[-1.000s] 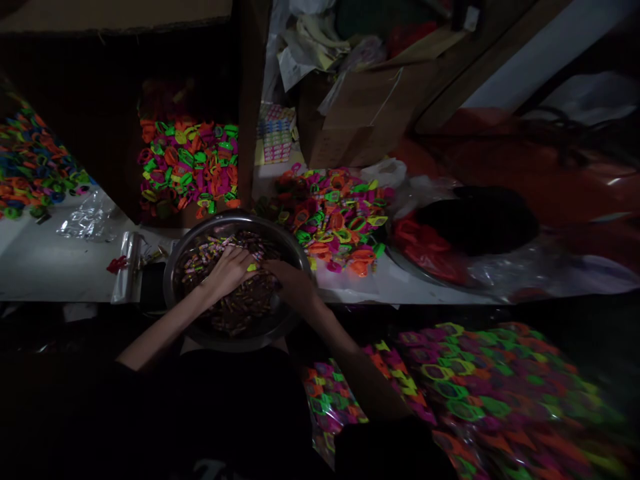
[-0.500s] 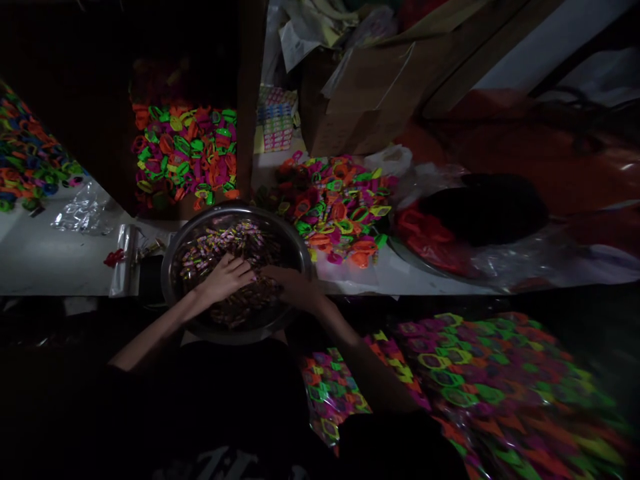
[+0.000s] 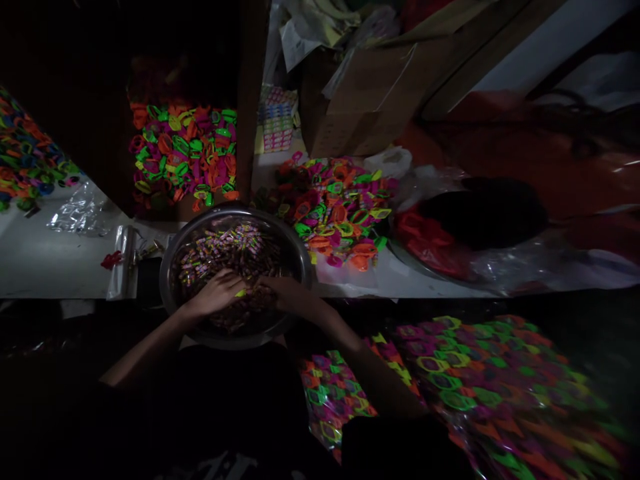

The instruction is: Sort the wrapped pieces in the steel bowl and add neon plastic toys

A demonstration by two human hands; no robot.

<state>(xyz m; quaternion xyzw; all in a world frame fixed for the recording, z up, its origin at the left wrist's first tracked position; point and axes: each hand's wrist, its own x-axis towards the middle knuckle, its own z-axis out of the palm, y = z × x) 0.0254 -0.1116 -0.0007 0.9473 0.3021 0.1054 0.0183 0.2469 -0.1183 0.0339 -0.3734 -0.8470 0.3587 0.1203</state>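
I have both hands over a round metal bowl [image 3: 299, 250] that overlaps the near edge of the counter [image 3: 45, 260]. The left hand [image 3: 217, 295] is curled, palm down, and the right hand [image 3: 287, 295] reaches in from the other side, their fingertips close together. A small yellow piece [image 3: 241, 293] shows at my left fingertips; in this dim light I can't tell which hand pinches it, or whether the right is closed on anything. Small wrapped pieces [image 3: 247, 238] fill the bowl beneath and beyond my fingers. Just right of it, I see a neon pile [image 3: 340, 213] on the counter; behind that stands a cardboard box [image 3: 373, 93], its flap raised.
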